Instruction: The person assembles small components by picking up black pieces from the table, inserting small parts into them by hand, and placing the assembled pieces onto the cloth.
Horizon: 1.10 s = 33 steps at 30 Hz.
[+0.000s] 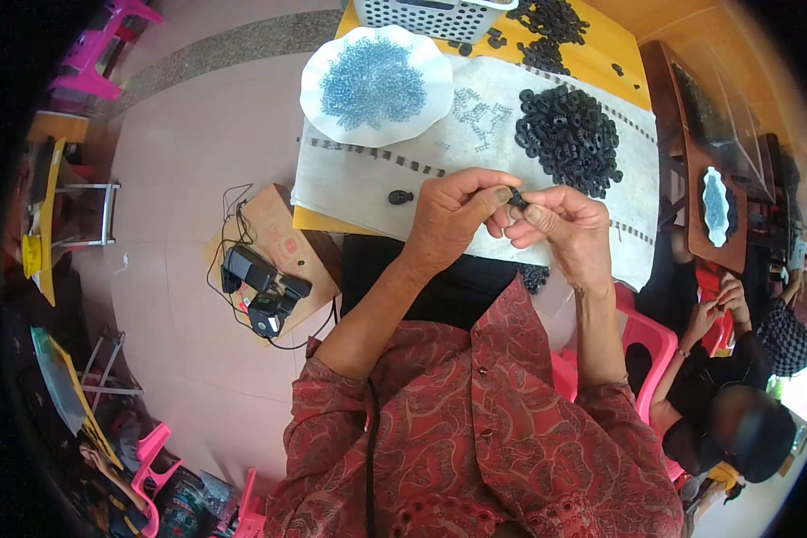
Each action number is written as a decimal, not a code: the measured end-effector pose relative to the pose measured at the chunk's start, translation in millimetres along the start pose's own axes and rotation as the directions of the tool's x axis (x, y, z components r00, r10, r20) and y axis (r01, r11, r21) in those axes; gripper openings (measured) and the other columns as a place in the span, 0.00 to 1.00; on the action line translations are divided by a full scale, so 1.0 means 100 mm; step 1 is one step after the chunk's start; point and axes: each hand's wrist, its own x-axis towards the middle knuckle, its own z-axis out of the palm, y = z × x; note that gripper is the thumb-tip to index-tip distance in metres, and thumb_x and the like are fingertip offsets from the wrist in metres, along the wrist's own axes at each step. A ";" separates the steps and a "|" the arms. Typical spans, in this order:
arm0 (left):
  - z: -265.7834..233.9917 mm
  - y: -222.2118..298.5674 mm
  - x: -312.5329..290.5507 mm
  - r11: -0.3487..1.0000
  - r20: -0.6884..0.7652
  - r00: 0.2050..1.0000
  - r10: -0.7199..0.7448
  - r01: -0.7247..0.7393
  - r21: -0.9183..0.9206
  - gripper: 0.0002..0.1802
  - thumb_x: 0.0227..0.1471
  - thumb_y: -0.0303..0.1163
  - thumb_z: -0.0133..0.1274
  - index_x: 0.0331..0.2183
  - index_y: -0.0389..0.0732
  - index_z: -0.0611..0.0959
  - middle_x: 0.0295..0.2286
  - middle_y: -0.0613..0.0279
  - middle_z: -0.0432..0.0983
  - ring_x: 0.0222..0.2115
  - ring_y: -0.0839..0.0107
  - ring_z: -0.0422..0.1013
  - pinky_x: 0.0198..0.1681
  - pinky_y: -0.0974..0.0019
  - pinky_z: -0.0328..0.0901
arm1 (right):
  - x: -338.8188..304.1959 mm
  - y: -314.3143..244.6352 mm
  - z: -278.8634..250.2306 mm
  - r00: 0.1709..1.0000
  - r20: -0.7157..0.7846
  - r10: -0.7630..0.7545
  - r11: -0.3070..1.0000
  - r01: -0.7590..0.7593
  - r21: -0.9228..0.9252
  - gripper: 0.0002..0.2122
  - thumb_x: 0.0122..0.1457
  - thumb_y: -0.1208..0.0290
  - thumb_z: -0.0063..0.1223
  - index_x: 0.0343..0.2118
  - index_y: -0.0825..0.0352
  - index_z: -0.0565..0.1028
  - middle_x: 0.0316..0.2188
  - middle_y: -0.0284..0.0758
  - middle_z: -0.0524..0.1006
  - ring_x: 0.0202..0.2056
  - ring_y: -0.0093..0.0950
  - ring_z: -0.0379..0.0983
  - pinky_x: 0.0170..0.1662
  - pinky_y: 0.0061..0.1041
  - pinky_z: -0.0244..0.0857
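Observation:
In front of me, over the near edge of the cloth, my left hand [457,215] and my right hand [565,224] meet at the fingertips. Both are closed in a pinch on one small black plastic part [516,199], probably a cord lock, mostly covered by the fingers. A similar rounded black piece [401,196] lies alone on the cloth, left of my left hand. Beyond my right hand is a heap of black plastic parts [567,139]. Loose small metal springs [481,117] lie beyond my hands, beside a white scalloped plate [439,76] piled with more springs [372,82].
A pale cloth [350,184] covers much of the yellow table [614,58]. At its far side stand a white perforated basket [430,20] and more black parts [551,27]. A cardboard box [273,220] with cabled black devices is at the left. Another person [717,377] sits at the right.

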 end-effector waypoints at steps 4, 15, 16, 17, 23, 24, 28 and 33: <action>0.03 0.02 -0.01 0.999 0.004 0.999 -0.041 0.041 0.010 0.09 0.55 0.23 0.50 0.38 0.33 0.81 0.22 0.64 0.75 0.20 0.80 0.69 0.23 0.76 0.67 | 0.03 0.03 -0.14 0.996 0.073 0.059 0.998 -0.061 0.029 0.04 0.54 0.81 0.56 0.33 0.73 0.76 0.26 0.40 0.79 0.24 0.25 0.77 0.25 0.21 0.73; 0.03 0.04 -0.02 0.999 0.068 0.996 -0.052 0.053 -0.014 0.09 0.54 0.25 0.50 0.37 0.32 0.81 0.20 0.62 0.75 0.19 0.80 0.71 0.21 0.75 0.68 | 0.04 0.12 -0.17 0.997 0.078 0.013 0.993 -0.022 0.112 0.03 0.52 0.80 0.58 0.28 0.74 0.75 0.23 0.39 0.78 0.20 0.23 0.75 0.22 0.18 0.70; 0.03 0.05 -0.02 0.999 0.069 0.996 -0.052 0.053 -0.014 0.09 0.54 0.25 0.50 0.37 0.32 0.81 0.20 0.62 0.75 0.19 0.80 0.71 0.21 0.75 0.68 | 0.04 0.11 -0.17 0.997 0.076 0.016 0.993 -0.025 0.116 0.04 0.52 0.80 0.58 0.28 0.74 0.75 0.23 0.39 0.78 0.20 0.23 0.75 0.22 0.19 0.70; 0.04 0.05 -0.02 0.999 0.066 0.997 -0.046 0.047 -0.009 0.09 0.54 0.25 0.50 0.37 0.32 0.81 0.20 0.62 0.75 0.18 0.80 0.71 0.21 0.75 0.68 | 0.04 0.11 -0.16 0.997 0.075 0.016 0.993 -0.024 0.115 0.04 0.52 0.80 0.58 0.28 0.74 0.75 0.23 0.39 0.78 0.20 0.23 0.75 0.22 0.19 0.70; 0.07 0.06 -0.05 1.000 0.022 1.000 -0.009 0.009 -0.004 0.09 0.55 0.24 0.49 0.37 0.33 0.81 0.19 0.64 0.74 0.19 0.80 0.70 0.21 0.77 0.67 | 0.03 0.09 -0.09 0.999 0.036 -0.011 0.996 0.008 0.093 0.03 0.53 0.80 0.57 0.28 0.75 0.75 0.22 0.39 0.77 0.20 0.23 0.75 0.21 0.19 0.70; 0.07 0.05 -0.05 1.000 0.009 1.000 0.009 -0.009 0.000 0.09 0.55 0.24 0.50 0.37 0.33 0.81 0.20 0.64 0.74 0.19 0.80 0.70 0.22 0.76 0.67 | 0.03 0.09 -0.09 0.999 0.039 -0.004 0.995 0.000 0.101 0.03 0.53 0.80 0.57 0.29 0.74 0.75 0.22 0.39 0.77 0.20 0.23 0.75 0.21 0.19 0.70; 0.08 0.05 -0.03 1.000 0.015 1.000 0.017 -0.017 -0.003 0.09 0.55 0.24 0.50 0.38 0.33 0.81 0.21 0.64 0.74 0.20 0.80 0.70 0.23 0.76 0.68 | 0.03 0.06 -0.07 1.000 0.012 -0.011 0.998 0.010 0.061 0.03 0.54 0.79 0.56 0.30 0.73 0.76 0.23 0.39 0.78 0.21 0.23 0.75 0.22 0.19 0.70; 0.09 0.08 -0.04 0.998 -0.049 0.997 0.054 -0.055 -0.019 0.10 0.55 0.24 0.49 0.39 0.32 0.80 0.22 0.63 0.75 0.21 0.79 0.71 0.25 0.76 0.69 | -0.01 0.01 0.04 0.996 -0.042 -0.080 0.995 0.077 -0.066 0.04 0.56 0.78 0.54 0.33 0.72 0.76 0.24 0.38 0.78 0.22 0.22 0.75 0.26 0.18 0.70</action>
